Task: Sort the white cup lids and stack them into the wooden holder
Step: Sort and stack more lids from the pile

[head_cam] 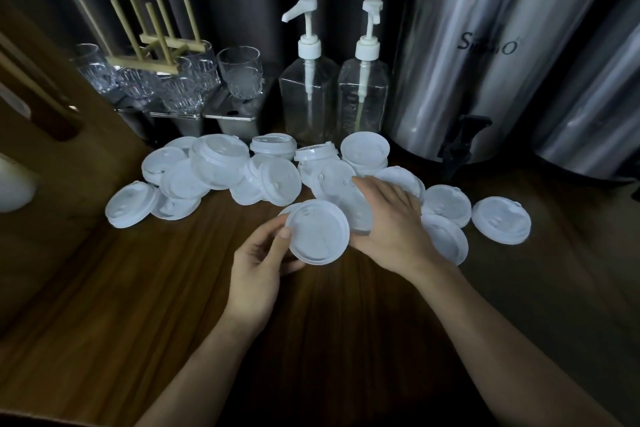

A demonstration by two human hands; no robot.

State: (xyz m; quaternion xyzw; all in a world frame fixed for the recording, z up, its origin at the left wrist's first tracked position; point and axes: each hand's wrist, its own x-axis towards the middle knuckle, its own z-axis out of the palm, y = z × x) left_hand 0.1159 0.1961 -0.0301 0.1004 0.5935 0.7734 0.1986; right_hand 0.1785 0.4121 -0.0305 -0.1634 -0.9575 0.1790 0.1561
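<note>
White cup lids scattered overlapping on counter, one lid lifted in front, wooden holder tilted back left

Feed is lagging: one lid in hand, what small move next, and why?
Probably close the right hand on the white plastic lid beneath it and nest that onto the white round lid the left hand grips; the wooden peg holder stands far back.

Illegible lettering on steel dispenser.
</note>
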